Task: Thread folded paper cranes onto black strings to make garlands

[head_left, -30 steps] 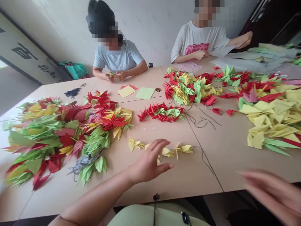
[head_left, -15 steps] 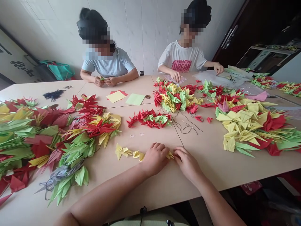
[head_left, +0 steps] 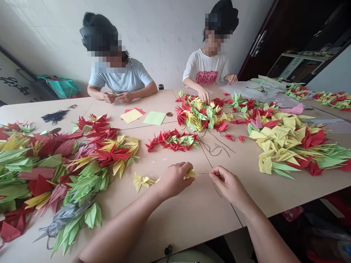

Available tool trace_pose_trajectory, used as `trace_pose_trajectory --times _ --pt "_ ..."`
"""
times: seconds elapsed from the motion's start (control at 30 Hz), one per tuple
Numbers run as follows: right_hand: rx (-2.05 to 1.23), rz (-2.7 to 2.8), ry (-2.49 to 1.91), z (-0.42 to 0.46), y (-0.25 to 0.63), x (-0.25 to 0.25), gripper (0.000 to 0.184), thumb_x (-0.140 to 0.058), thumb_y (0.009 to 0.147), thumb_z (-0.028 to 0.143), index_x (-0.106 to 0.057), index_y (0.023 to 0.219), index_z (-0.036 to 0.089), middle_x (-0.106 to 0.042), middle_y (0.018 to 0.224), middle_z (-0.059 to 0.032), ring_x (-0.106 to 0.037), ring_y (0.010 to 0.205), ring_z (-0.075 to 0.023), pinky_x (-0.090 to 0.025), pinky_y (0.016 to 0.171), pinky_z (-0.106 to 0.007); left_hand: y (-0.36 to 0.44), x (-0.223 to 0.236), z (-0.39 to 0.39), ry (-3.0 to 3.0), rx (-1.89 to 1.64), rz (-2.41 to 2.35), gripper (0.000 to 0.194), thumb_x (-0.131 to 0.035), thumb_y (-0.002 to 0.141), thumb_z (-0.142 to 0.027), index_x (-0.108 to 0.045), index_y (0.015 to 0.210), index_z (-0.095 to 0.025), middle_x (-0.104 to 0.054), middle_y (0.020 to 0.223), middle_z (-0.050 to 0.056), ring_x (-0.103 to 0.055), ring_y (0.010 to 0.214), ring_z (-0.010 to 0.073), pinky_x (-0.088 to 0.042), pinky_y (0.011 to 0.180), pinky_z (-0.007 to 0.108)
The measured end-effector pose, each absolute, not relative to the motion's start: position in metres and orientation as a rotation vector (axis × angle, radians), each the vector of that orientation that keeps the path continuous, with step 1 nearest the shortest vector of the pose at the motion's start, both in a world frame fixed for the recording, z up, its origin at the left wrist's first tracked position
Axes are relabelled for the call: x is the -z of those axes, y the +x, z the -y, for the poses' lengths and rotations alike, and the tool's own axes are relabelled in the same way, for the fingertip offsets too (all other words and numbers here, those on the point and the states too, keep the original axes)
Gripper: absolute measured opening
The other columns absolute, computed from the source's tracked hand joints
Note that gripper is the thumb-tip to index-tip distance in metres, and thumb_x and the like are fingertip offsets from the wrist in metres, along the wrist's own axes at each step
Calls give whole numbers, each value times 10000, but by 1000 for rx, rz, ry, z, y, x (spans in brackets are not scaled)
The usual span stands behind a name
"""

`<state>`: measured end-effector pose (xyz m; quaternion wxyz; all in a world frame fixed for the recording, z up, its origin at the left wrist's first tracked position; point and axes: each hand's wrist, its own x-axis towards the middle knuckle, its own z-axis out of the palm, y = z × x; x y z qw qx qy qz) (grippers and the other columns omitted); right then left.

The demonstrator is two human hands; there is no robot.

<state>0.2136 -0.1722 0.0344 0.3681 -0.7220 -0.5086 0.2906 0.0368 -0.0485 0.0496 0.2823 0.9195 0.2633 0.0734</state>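
Note:
Over the near middle of the table, my left hand point(head_left: 175, 179) is closed around yellow folded paper cranes point(head_left: 191, 174), mostly hidden behind the fingers. A dark thread point(head_left: 203, 173) stretches from them to my right hand point(head_left: 223, 180), whose thumb and fingers pinch it. A loose length of thread dangles beneath that hand. Left of my left wrist, another yellow folded paper crane point(head_left: 142, 181) lies on the table. Beyond my hands sits a row of red and green paper cranes point(head_left: 172, 140).
Big heaps of coloured paper cranes lie left point(head_left: 82, 175) and right point(head_left: 290, 142). Square paper sheets point(head_left: 154, 118) and black threads point(head_left: 56, 116) rest farther back. Two people sit opposite, one in light blue point(head_left: 120, 78), one in white point(head_left: 207, 65), with another crane pile point(head_left: 199, 113) between.
My right hand has drawn away to the right, and thread now shows taut between my hands. My left hand has lifted a little with the yellow cranes. The view has shifted slightly.

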Motion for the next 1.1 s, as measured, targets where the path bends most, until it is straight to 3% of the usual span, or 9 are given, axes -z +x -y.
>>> trace_pose_trajectory --times 0.2,0.47,0.63,0.83,1.1 --pt "-754 1364 -1767 169 207 -54 216 -505 884 372 -607 785 209 -567 717 -6 -513 638 -150 -416 580 -250 30 -78 36 2315 -186 -627 242 -602 796 -361 -566 995 -227 -617 859 -3 -545 730 147 -393 633 238" --pt "-862 1338 -1558 143 204 -110 254 -516 887 404 -577 748 200 -457 646 25 -418 604 -124 -365 551 -236 19 -118 24 2109 -193 -574 322 -599 795 -403 -596 1064 -225 -595 849 -10 -511 732 129 -387 624 221" --pt "-868 1418 -1415 122 197 -143 252 -533 891 395 -573 732 203 -428 614 38 -381 559 -109 -336 510 -226 10 -134 20 1734 -234 -392 335 -544 850 -414 -577 1069 -162 -563 838 17 -493 692 105 -400 609 214" --pt "-802 1493 -1207 102 180 -168 165 -554 897 282 -586 744 229 -516 631 39 -472 583 -103 -393 539 -207 0 -132 18 1213 -390 -235 339 -548 873 -375 -506 1134 -165 -643 952 89 -609 902 166 -445 743 254" --pt "-657 1444 -1230 76 174 -160 178 -560 880 307 -573 715 242 -489 617 27 -471 553 -125 -412 500 -226 -2 -122 13 841 -421 -216 265 -525 885 -376 -570 986 -134 -694 896 116 -677 763 172 -497 690 273"
